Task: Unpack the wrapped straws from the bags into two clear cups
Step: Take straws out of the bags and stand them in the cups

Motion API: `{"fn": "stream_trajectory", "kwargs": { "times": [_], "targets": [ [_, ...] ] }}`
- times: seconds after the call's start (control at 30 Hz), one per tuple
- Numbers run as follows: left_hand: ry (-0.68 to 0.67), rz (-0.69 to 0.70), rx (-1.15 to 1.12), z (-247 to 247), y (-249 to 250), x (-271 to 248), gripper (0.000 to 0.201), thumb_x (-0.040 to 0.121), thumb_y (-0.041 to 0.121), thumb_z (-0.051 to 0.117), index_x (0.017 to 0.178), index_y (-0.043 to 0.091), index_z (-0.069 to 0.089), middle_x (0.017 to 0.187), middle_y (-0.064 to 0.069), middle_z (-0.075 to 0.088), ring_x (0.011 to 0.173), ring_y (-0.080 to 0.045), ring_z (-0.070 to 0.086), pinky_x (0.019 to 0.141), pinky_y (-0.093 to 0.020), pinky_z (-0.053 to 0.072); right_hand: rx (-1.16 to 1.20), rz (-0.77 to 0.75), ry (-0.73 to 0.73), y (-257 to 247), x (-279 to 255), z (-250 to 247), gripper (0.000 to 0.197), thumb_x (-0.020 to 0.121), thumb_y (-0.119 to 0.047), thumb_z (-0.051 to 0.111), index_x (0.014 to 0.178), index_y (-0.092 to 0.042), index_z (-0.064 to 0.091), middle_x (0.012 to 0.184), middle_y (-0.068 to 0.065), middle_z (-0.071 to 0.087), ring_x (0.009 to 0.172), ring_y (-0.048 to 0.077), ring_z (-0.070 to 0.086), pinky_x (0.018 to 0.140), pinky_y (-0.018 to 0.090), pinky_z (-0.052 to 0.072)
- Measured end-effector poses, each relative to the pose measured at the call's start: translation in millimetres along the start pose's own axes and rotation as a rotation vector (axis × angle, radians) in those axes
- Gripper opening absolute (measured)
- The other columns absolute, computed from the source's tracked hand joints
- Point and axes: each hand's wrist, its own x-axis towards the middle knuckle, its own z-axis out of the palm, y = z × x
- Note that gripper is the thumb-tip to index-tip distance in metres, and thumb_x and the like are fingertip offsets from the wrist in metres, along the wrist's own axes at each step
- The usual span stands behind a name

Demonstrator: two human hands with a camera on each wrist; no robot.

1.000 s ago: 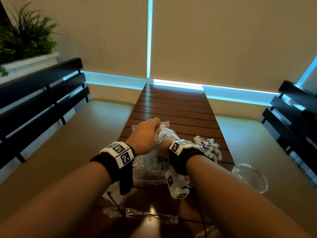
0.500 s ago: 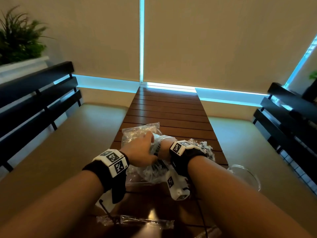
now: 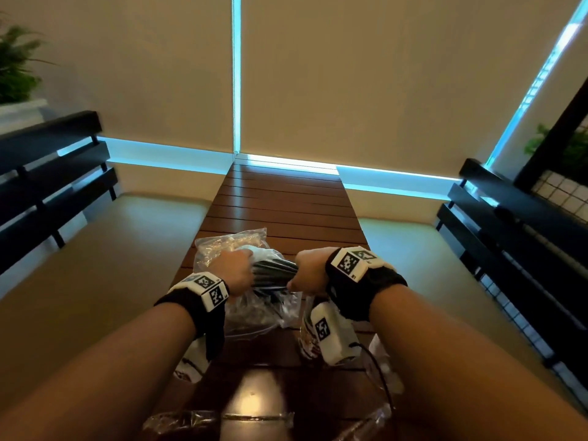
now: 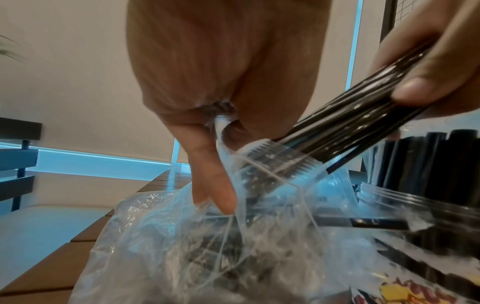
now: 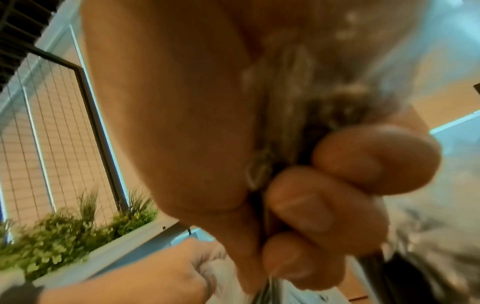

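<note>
A crumpled clear plastic bag (image 3: 232, 246) lies on the brown slatted table (image 3: 286, 205). My left hand (image 3: 235, 272) pinches a gathered fold of the bag (image 4: 221, 121). Just to its right, my right hand (image 3: 310, 272) grips a bundle of black wrapped straws (image 3: 275, 272) that pokes partly out of the bag's mouth. In the left wrist view the bundle (image 4: 350, 127) slants up into the right hand (image 4: 428, 61). More black straws (image 4: 415, 156) stand upright at the right, in what looks like a clear cup. In the right wrist view my fingers (image 5: 337, 195) are curled round the bundle.
Cushioned benches with black slatted backs (image 3: 47, 173) flank the narrow table on both sides. A printed packet (image 3: 308, 338) lies under my right wrist. A flat clear wrapper (image 3: 222, 418) sits at the near edge. Blinds close off the table's far end.
My right hand has moved right, away from the left, drawing the black straw bundle out of the bag. The left hand has dropped lower and keeps its hold on the bag.
</note>
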Motion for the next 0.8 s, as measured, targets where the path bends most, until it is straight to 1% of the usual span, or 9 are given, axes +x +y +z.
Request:
{"fn": "stream_trajectory", "kwargs": {
  "times": [0.07,0.17,0.3,0.4,0.53,0.63,0.67,0.73,0.8],
  "targets": [
    [-0.007,-0.028,-0.001,-3,1,4,0.03,0.094,0.016,0.048,0.122,0.008,0.054,0.122,-0.013,0.062,0.11,-0.031,0.061,0.083,-0.034,0.046,-0.012,-0.002,-0.017,10,-19,-10,0.024,0.092,-0.035,0.058,0.079,-0.015,0.062,0.067,-0.002,0.061,0.055,0.013,0.055,0.054,0.023,0.044],
    [-0.014,-0.046,0.035,-9,0,7,0.031,0.093,0.018,0.047,0.121,0.01,0.057,0.125,-0.011,0.062,0.113,-0.029,0.06,0.091,-0.035,0.049,0.099,0.026,-0.091,26,-45,-26,0.028,0.095,-0.035,0.055,0.092,-0.009,0.066,0.074,0.001,0.062,0.058,0.014,0.054,0.057,0.024,0.045],
    [-0.083,-0.052,0.12,-12,1,6,0.031,0.095,0.017,0.045,0.121,0.009,0.06,0.132,-0.009,0.058,0.12,-0.024,0.056,0.098,-0.03,0.043,0.173,0.006,-0.079,42,-73,-43,0.024,0.095,-0.038,0.057,0.09,-0.014,0.061,0.072,-0.002,0.061,0.057,0.012,0.054,0.055,0.024,0.046],
    [-0.135,-0.088,0.14,-14,1,1,0.031,0.096,0.014,0.042,0.12,0.006,0.06,0.13,-0.011,0.059,0.116,-0.025,0.058,0.091,-0.027,0.046,0.306,-0.031,-0.074,51,-88,-49,0.022,0.096,-0.036,0.057,0.086,-0.016,0.059,0.061,-0.005,0.057,0.049,0.011,0.05,0.052,0.025,0.044],
    [-0.262,-0.054,0.132,-10,2,-14,0.036,0.1,0.023,0.044,0.13,0.007,0.055,0.135,-0.009,0.054,0.114,-0.024,0.057,0.084,-0.028,0.049,0.487,-0.113,-0.007,57,-98,-52,0.024,0.095,-0.036,0.058,0.083,-0.015,0.059,0.063,-0.002,0.055,0.056,0.016,0.048,0.061,0.034,0.042],
    [-0.38,0.011,0.189,-7,4,-21,0.046,0.093,0.039,0.053,0.132,0.013,0.056,0.137,-0.005,0.054,0.119,-0.022,0.053,0.1,-0.03,0.044,0.497,-0.213,0.093,49,-93,-48,0.027,0.098,-0.034,0.054,0.075,-0.019,0.054,0.059,-0.005,0.051,0.047,0.009,0.045,0.05,0.022,0.04],
    [-0.397,0.016,0.148,-11,5,-21,0.052,0.089,0.042,0.059,0.132,0.015,0.056,0.138,-0.004,0.054,0.121,-0.022,0.051,0.103,-0.032,0.042,0.474,-0.24,0.17,45,-89,-43,0.027,0.098,-0.033,0.052,0.075,-0.02,0.053,0.06,-0.005,0.052,0.048,0.008,0.047,0.05,0.022,0.042],
    [-0.378,0.016,-0.096,-28,9,-21,0.064,0.083,0.043,0.066,0.138,0.015,0.051,0.144,-0.005,0.048,0.128,-0.022,0.046,0.108,-0.035,0.037,0.432,-0.262,0.352,38,-74,-31,0.021,0.098,-0.036,0.052,0.086,-0.019,0.056,0.075,-0.003,0.059,0.064,0.011,0.056,0.065,0.028,0.049],
    [-0.328,0.065,-0.606,-59,17,-26,0.081,0.072,0.043,0.074,0.143,0.017,0.046,0.148,-0.005,0.045,0.134,-0.022,0.042,0.112,-0.039,0.032,0.427,-0.231,0.499,36,-58,-17,0.024,0.096,-0.042,0.051,0.106,-0.02,0.055,0.093,0.001,0.065,0.084,0.019,0.061,0.079,0.037,0.051]
  ]
}}
